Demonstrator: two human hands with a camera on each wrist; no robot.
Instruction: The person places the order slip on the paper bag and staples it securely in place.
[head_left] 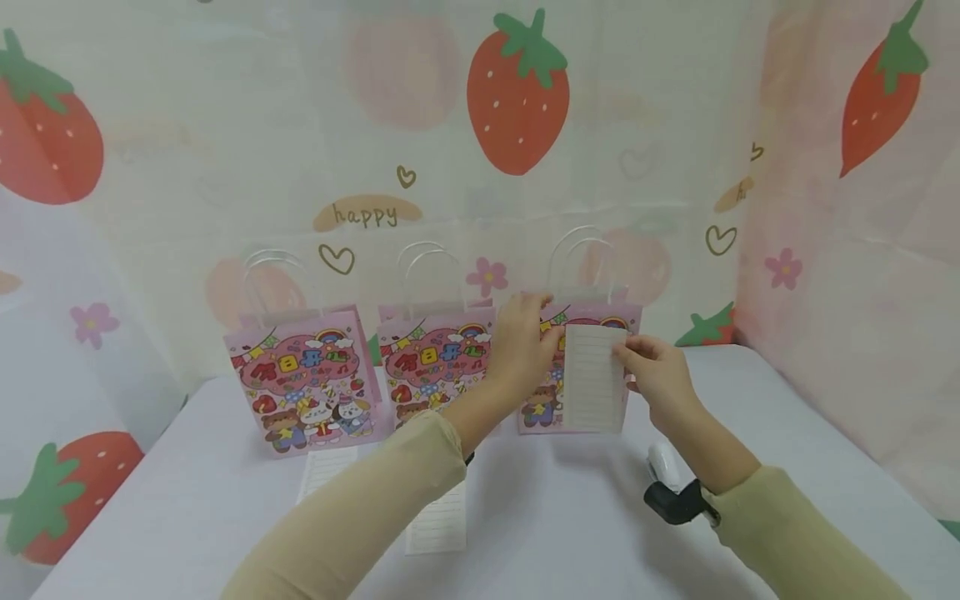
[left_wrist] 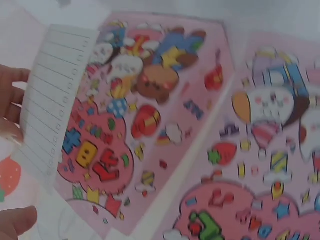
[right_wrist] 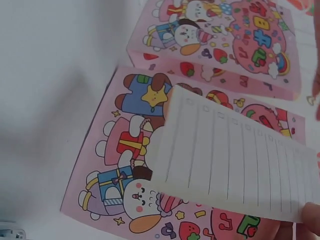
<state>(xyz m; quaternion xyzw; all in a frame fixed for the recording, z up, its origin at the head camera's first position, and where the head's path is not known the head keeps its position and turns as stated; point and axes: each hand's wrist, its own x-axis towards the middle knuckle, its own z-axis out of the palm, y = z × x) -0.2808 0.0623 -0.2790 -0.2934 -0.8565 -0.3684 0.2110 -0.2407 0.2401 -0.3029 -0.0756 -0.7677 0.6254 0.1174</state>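
My right hand (head_left: 663, 379) pinches the right edge of a lined notepad (head_left: 592, 379), which stands in front of the rightmost pink gift bag (head_left: 542, 408). The notepad (right_wrist: 225, 160) covers part of the bag's printed front in the right wrist view. My left hand (head_left: 521, 350) is at the upper left of that same bag, its thumb near the notepad's left edge; some fingers are hidden. A left fingertip (left_wrist: 17, 222) shows apart from the notepad in the left wrist view. Two similar gift bags, one in the middle (head_left: 435, 350) and one at left (head_left: 307, 383), stand alongside.
Two more lined sheets or pads lie on the white table (head_left: 540, 533): one by the left bag (head_left: 326, 467), one nearer the front (head_left: 438, 521), both partly behind my left sleeve. A small white object (head_left: 662, 465) lies beside my right wrist. A strawberry-print curtain (head_left: 637, 100) hangs behind.
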